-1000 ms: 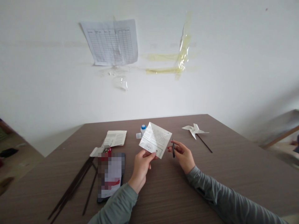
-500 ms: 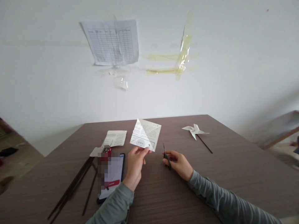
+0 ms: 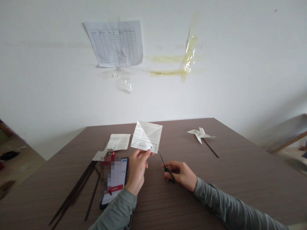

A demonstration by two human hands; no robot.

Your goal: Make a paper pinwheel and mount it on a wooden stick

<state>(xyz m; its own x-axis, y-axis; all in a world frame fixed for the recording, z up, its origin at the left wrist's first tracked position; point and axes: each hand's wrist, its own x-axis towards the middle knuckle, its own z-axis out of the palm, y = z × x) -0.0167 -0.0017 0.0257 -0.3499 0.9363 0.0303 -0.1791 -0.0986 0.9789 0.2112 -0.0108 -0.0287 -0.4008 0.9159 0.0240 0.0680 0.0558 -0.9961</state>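
Paper sq [image 3: 146,136] in L hand [image 3: 137,167]; R hand [image 3: 183,174] w/ scissors [image 3: 165,166].

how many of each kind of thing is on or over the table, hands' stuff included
Printed paper square, held by left hand: 1
Scissors, held by right hand: 1
Paper pinwheel: 1
Folded paper sheet: 1
Phone: 1
Bundle of dark sticks: 1, sticks too overlapped to count
Total: 6

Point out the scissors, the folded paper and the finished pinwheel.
scissors [image 3: 166,166]: head view, on the blades near the pivot.
folded paper [image 3: 146,136]: head view, on the middle of the printed sheet.
pinwheel [image 3: 199,134]: head view, on the white paper vanes.
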